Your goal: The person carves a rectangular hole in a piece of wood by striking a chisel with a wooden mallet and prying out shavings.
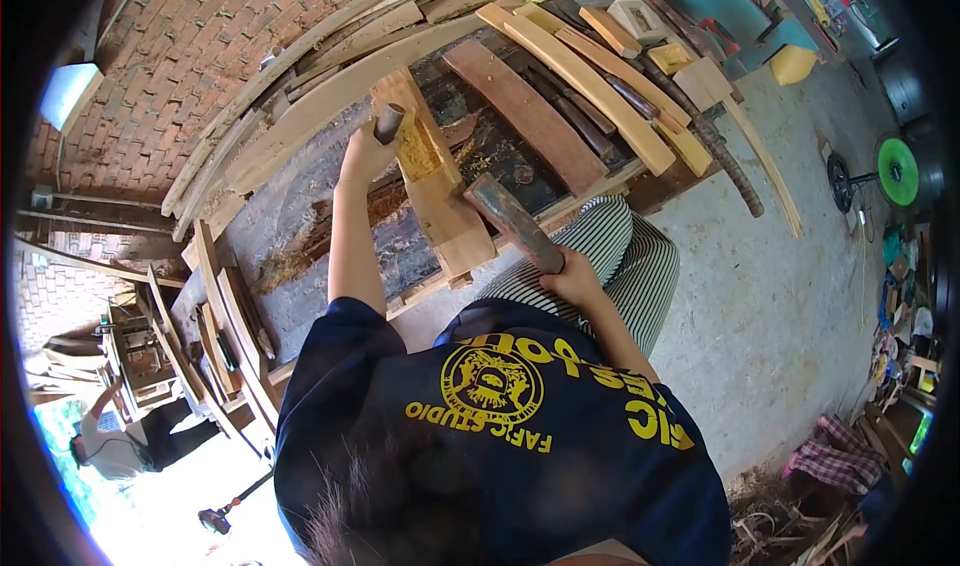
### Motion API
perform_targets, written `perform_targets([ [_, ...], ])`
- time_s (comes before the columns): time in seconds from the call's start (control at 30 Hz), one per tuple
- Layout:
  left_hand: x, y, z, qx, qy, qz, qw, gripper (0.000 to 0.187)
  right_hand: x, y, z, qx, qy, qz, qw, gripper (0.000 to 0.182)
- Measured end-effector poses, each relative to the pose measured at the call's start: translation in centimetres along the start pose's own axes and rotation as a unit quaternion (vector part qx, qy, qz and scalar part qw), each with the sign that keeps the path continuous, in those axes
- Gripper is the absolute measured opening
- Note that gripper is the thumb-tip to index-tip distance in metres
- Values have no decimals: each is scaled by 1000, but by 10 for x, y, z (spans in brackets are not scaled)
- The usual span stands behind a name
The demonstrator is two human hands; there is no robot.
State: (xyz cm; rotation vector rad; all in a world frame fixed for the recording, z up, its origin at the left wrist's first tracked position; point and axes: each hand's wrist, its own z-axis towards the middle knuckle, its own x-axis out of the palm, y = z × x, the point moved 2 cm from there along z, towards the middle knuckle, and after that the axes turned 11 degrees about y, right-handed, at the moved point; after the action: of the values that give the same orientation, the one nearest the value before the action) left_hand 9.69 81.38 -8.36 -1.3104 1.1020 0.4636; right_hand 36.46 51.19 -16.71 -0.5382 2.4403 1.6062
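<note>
My left hand [367,156] is closed around the thick dark handle of a chisel [389,124]; its blade is hidden from me. Beneath it lies a pale wooden workpiece [455,231] with a hollowed, yellowish stretch and wood chips in it. My right hand [574,280] grips the near end of a worn wooden mallet [515,223], shaped like a thick bar. The mallet's far end is over the right edge of the workpiece, apart from the chisel.
A reddish-brown curved board [525,116] lies on the dark bench [300,256]. Light curved slats [580,86] and dark-handled tools [570,116] are to its right. Long planks line the brick wall [210,56]. A green fan [897,172] stands right; another person [130,441] is far left.
</note>
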Motion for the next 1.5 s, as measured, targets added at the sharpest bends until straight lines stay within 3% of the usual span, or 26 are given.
perform_targets([
  [0.13, -24, -39, -27, -33, -66, -63, 995, 36, 1, -9, 2, 28, -5, 18, 999, 49],
  [0.2, -40, -40, -36, 55, -152, -262, 951, 25, 1, -10, 1, 14, -8, 13, 1000, 50],
  [0.27, -57, -58, -49, 222, -210, -376, 875, 15, 1, -9, 1, 19, -6, 12, 1000, 50],
  [0.3, -62, -67, -54, 224, -219, -425, 849, 12, 1, -9, 1, 25, -9, 16, 1000, 51],
  [0.47, -41, -81, -53, 233, -250, -448, 826, 15, 2, -11, 4, 26, -5, 84, 996, 53],
  [0.53, -16, -77, -57, 296, -262, -503, 769, 14, 0, -9, 2, 14, -4, 73, 997, 52],
  [0.67, 19, -78, -85, 402, -269, -380, 788, 15, 1, -18, 5, 28, -5, 41, 999, 51],
  [0.73, 31, -92, -93, 545, -225, -324, 740, 14, 3, -26, 8, 28, -11, 44, 999, 51],
  [0.8, 42, -97, -104, 586, -151, -207, 768, 18, 4, -23, 6, 22, -10, 43, 999, 51],
  [0.87, 53, -104, -115, 569, -147, -154, 795, 22, 6, -20, 0, -23, -62, 44, 997, 51],
  [0.93, 53, -109, -118, 574, -163, -131, 792, 23, 12, -25, -7, -62, -74, 79, 992, 49],
  [1.0, 55, -107, -117, 578, -158, -117, 792, 22, 10, -20, -23, -149, -147, 66, 976, 44],
  [1.03, 53, -103, -116, 585, -110, -117, 795, 22, 8, -18, -30, -181, -147, 66, 970, 40],
  [1.27, 50, -106, -118, 596, -148, -91, 784, 23, 3, 30, -48, -320, -177, -34, 930, 39],
  [1.4, 45, -103, -113, 587, -184, -120, 780, 23, 9, 33, -44, -341, -166, -18, 925, 39],
  [1.5, 48, -100, -106, 553, -207, -178, 788, 23, 9, 30, -44, -300, -153, -12, 941, 38],
])
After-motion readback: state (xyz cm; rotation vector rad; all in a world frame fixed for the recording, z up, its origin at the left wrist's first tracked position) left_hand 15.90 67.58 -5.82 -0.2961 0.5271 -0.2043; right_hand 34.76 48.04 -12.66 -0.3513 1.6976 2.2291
